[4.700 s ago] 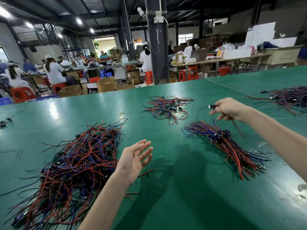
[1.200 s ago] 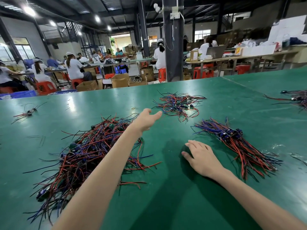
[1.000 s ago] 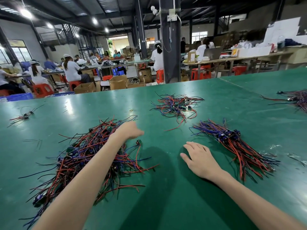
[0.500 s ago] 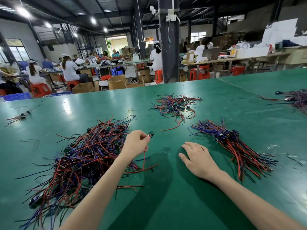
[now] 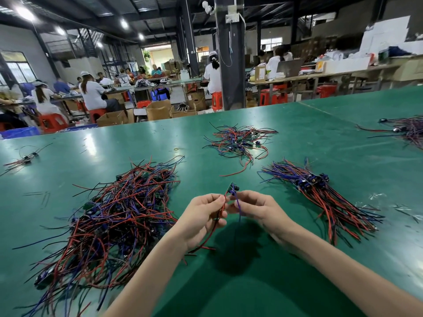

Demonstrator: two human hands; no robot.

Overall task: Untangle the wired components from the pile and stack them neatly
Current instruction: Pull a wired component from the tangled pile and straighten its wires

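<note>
Green board, red, blue wires.

Wire heaps spread over one table, with both hands meeting at mid-frame.

On the wide green table, the big tangled pile of red, blue and black wires fills the lower left of the frame, and the aligned bundle of red and blue wires with dark connectors lies at centre right. Between them, just below the middle, the left hand and right hand are raised above the table. Together they pinch the small green circuit board with red and blue wires, and its leads hang down between them. Behind the hands, at upper centre, lies a smaller loose tangle of wires. A tiny wire cluster sits at the left edge, and another wire heap at the right edge. Past the table's far edge, brown cardboard boxes stand left of the foot of a dark steel pillar at top centre.
</note>
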